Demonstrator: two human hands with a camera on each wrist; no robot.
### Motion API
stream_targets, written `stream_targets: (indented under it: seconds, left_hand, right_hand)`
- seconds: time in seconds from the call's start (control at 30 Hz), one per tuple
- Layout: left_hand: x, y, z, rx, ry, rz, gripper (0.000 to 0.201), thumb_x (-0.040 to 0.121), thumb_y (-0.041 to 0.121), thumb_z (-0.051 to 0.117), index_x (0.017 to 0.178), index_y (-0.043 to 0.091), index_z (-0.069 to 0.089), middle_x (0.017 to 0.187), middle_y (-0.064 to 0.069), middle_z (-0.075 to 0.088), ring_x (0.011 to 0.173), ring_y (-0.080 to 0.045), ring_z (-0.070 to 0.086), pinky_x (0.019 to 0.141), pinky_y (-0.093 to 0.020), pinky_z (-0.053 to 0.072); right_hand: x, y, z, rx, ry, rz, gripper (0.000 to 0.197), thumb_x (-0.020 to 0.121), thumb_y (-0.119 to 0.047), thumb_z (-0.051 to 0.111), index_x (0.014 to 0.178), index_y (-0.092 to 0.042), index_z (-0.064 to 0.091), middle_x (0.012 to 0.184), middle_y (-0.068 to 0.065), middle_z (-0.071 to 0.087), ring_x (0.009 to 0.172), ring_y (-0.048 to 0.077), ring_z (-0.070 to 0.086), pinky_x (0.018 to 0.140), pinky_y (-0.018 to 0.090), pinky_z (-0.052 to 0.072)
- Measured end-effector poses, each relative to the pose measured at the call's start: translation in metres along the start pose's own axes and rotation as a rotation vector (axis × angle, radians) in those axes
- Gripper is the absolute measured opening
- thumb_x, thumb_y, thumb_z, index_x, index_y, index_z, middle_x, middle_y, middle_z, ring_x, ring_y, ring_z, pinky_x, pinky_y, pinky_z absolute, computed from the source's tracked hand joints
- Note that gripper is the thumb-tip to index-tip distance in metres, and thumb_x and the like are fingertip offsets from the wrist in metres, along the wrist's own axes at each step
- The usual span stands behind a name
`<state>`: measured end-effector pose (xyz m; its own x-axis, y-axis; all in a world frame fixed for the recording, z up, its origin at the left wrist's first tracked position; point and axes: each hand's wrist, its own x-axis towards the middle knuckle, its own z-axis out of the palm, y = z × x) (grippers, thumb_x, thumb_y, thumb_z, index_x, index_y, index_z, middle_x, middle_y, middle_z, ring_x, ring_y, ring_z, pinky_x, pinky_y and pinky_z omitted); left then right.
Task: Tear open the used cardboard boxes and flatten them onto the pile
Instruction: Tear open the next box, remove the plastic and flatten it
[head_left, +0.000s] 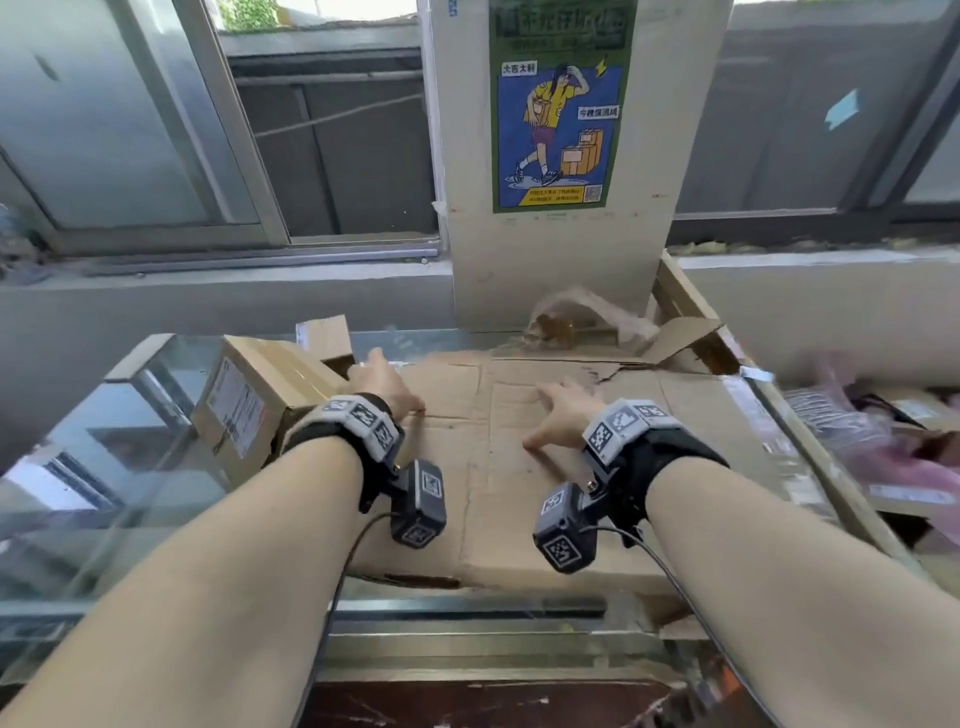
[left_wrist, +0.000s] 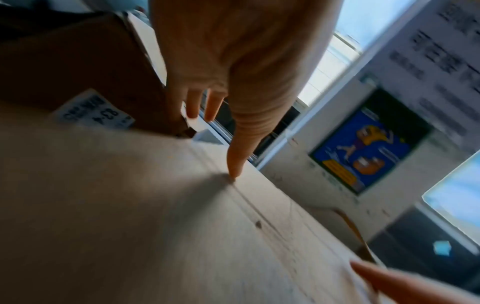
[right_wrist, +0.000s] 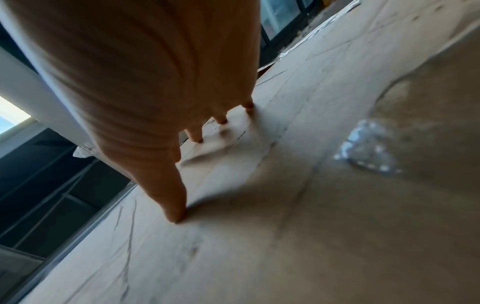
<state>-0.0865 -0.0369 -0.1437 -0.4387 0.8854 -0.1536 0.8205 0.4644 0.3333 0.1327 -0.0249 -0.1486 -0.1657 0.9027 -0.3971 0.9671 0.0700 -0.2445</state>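
Observation:
A flattened brown cardboard sheet (head_left: 519, 467) lies on top of a glass counter, creased and torn at its far edge. My left hand (head_left: 382, 387) rests open on its left part, thumb tip touching a crease (left_wrist: 233, 176), fingers straight beside an unflattened box. My right hand (head_left: 561, 410) presses open on the sheet's middle, fingertips (right_wrist: 197, 139) and thumb spread on the cardboard (right_wrist: 311, 205). The still-whole brown box (head_left: 254, 400) with a white shipping label lies tipped at the sheet's left edge, also in the left wrist view as a dark box (left_wrist: 78, 72).
The glass counter (head_left: 104, 467) extends left and to the front. A white pillar with a blue poster (head_left: 558, 114) stands behind the sheet. Crumpled clear plastic (head_left: 582, 312) and cardboard scraps lie at the back. Boxes and pink plastic (head_left: 883, 431) crowd the right. An open sliding window is at the back left.

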Motion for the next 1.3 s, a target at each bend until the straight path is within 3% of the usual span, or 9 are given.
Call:
stream_targets:
  seconds: [0.1,0.27,0.37,0.57,0.67,0.77,1.0,1.1,1.3]
  left_hand:
    - [0.004,0.014,0.017,0.294,-0.087,0.263,0.095,0.072,0.050,0.076,0.148,0.025,0.025,0.152,-0.015,0.024,0.140,-0.035,0.021,0.114,-0.045,0.023]
    - [0.002,0.053,0.050,0.335,-0.374,0.535,0.099,0.077,0.062,0.065,0.152,0.034,0.007,0.160,-0.005,-0.001,0.145,-0.037,0.000,0.114,-0.058,0.014]
    - [-0.003,0.059,0.067,0.423,-0.504,0.521,0.102,0.075,0.068,0.062,0.151,0.034,0.003,0.160,-0.006,-0.002,0.144,-0.042,0.004,0.114,-0.056,0.016]
    - [0.002,0.038,0.107,0.528,-0.527,0.512,0.122,0.066,0.062,0.074,0.152,0.030,-0.005,0.158,-0.004,-0.018,0.145,-0.037,0.009,0.114,-0.050,0.021]
    - [0.001,0.036,0.110,0.552,-0.485,0.505,0.123,0.057,0.065,0.072,0.151,0.036,-0.003,0.159,-0.001,-0.012,0.144,-0.036,0.016,0.113,-0.050,0.025]
    - [-0.002,0.038,0.110,0.529,-0.461,0.482,0.124,0.055,0.063,0.073,0.151,0.036,0.000,0.160,-0.002,-0.008,0.143,-0.036,0.017,0.113,-0.052,0.024]
    - [-0.010,0.058,0.091,0.464,-0.514,0.406,0.123,0.056,0.069,0.076,0.151,0.032,0.008,0.158,-0.005,-0.005,0.143,-0.038,0.016,0.111,-0.056,0.025]
    - [-0.009,0.053,0.101,0.406,-0.509,0.398,0.129,0.051,0.069,0.079,0.150,0.032,0.007,0.158,0.000,0.000,0.143,-0.042,0.010,0.110,-0.061,0.023]
    - [0.011,0.038,0.123,0.351,-0.574,0.362,0.140,0.050,0.069,0.079,0.148,0.038,-0.017,0.156,0.013,-0.024,0.140,-0.042,-0.022,0.110,-0.068,0.009]
  right_hand:
    - [0.007,0.000,-0.002,-0.051,-0.054,-0.004,0.090,0.076,-0.036,0.076,0.149,-0.029,0.023,0.159,0.006,0.009,0.143,0.041,0.010,0.112,0.055,0.020]
    - [0.013,0.006,-0.004,-0.119,-0.112,0.001,0.101,0.072,-0.027,0.079,0.151,-0.025,0.017,0.158,0.007,0.005,0.143,0.038,0.017,0.108,0.048,0.030]
    - [0.016,0.013,0.007,-0.033,-0.174,-0.019,0.098,0.076,-0.031,0.077,0.152,-0.025,0.015,0.160,0.005,0.006,0.144,0.029,0.020,0.112,0.041,0.027]
    - [0.028,0.020,0.035,0.104,-0.226,-0.009,0.100,0.073,-0.039,0.078,0.151,-0.022,0.018,0.156,0.001,0.024,0.138,0.024,0.034,0.112,0.039,0.032]
    - [0.028,0.037,0.021,0.156,-0.149,0.053,0.091,0.080,-0.031,0.074,0.151,-0.015,0.019,0.155,0.005,0.028,0.140,0.024,0.032,0.112,0.033,0.030]
    - [0.030,0.064,0.012,0.081,-0.094,0.130,0.094,0.077,-0.029,0.077,0.150,-0.014,0.021,0.152,0.011,0.030,0.137,0.028,0.035,0.110,0.037,0.034]
    - [0.033,0.075,0.019,-0.123,-0.028,0.131,0.127,0.058,-0.034,0.089,0.150,-0.036,0.001,0.159,0.007,-0.014,0.144,0.042,-0.007,0.109,0.062,0.019]
    - [0.045,0.073,0.020,-0.180,-0.045,0.097,0.134,0.052,-0.038,0.090,0.149,-0.037,-0.002,0.158,0.007,-0.015,0.143,0.044,-0.010,0.108,0.065,0.020]
    - [0.077,0.063,0.017,-0.122,-0.130,0.020,0.134,0.051,-0.030,0.093,0.150,-0.035,0.002,0.159,0.006,-0.013,0.143,0.046,-0.005,0.107,0.064,0.022]
